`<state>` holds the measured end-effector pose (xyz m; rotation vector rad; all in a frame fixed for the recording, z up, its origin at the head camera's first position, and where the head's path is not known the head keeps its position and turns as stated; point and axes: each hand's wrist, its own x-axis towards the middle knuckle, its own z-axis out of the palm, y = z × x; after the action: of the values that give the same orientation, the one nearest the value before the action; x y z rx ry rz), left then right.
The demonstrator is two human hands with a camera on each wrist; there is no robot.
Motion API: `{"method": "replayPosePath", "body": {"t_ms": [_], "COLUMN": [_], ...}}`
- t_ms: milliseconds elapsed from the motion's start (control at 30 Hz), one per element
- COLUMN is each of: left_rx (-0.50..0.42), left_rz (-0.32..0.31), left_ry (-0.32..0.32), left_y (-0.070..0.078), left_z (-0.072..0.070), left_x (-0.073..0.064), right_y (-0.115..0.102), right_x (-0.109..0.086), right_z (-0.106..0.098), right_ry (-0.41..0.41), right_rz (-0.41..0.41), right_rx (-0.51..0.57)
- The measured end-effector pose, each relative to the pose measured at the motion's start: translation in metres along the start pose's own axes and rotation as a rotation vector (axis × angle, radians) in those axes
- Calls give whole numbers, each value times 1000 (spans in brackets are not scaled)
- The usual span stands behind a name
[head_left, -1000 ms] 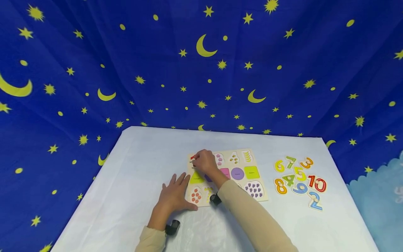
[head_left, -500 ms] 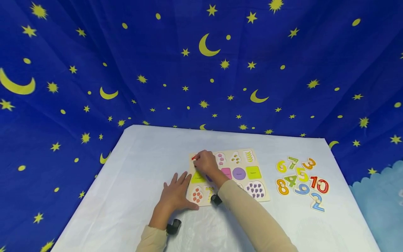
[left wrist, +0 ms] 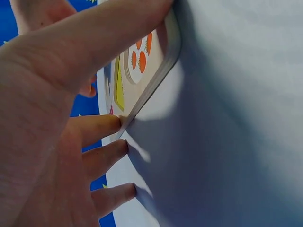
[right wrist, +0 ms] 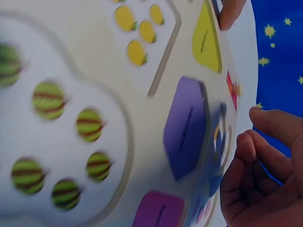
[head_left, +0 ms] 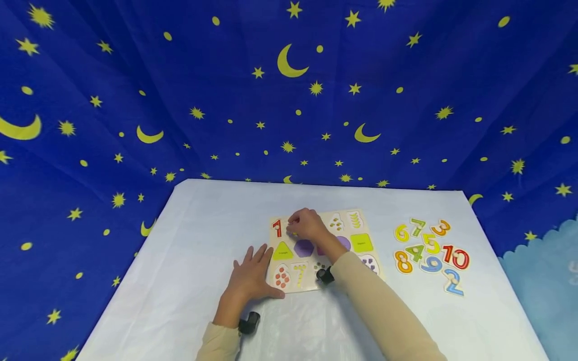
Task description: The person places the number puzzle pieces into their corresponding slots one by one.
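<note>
A wooden puzzle board [head_left: 292,257] with recessed pictures and coloured shapes lies on the white table. The red number 1 piece [head_left: 277,228] sits at its far left corner. My left hand [head_left: 249,276] is spread beside the board's left edge; in the left wrist view its thumb rests on the board's corner and its fingertips touch the edge and table. My right hand [head_left: 309,225] hovers over the board's far row, just right of the 1. In the right wrist view that hand [right wrist: 267,175] has loosely curled fingers, a gap between thumb and forefinger, and nothing in it.
To the board's right lie several loose number pieces with knobs, among them a blue 2 [head_left: 453,283], a red 10 [head_left: 457,257] and an orange 8 [head_left: 403,261]. A blue star-patterned cloth [head_left: 244,90] hangs behind the table [head_left: 180,281].
My right hand has let go of the red 1, which now lies in view at the board's corner, and has moved right. The left hand stays put.
</note>
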<state>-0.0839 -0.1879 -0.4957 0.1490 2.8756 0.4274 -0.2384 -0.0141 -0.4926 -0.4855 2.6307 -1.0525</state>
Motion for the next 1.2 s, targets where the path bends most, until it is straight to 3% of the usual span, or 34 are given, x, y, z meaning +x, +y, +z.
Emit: {"method": "replayPosePath", "body": {"t_ms": [533,1200], "left_rx": [-23,-58], "left_rz": [-12,-25], "left_ry": [-4,-1], "left_y": [-1,5], "left_z": [-1,6], "left_x": [4,2], "right_y": [15,59], "right_x": [-16,-53], "right_z": [-23,-46], "right_ry": [-17,94], "right_rz": [-21,20], "right_rx": [39,40]}}
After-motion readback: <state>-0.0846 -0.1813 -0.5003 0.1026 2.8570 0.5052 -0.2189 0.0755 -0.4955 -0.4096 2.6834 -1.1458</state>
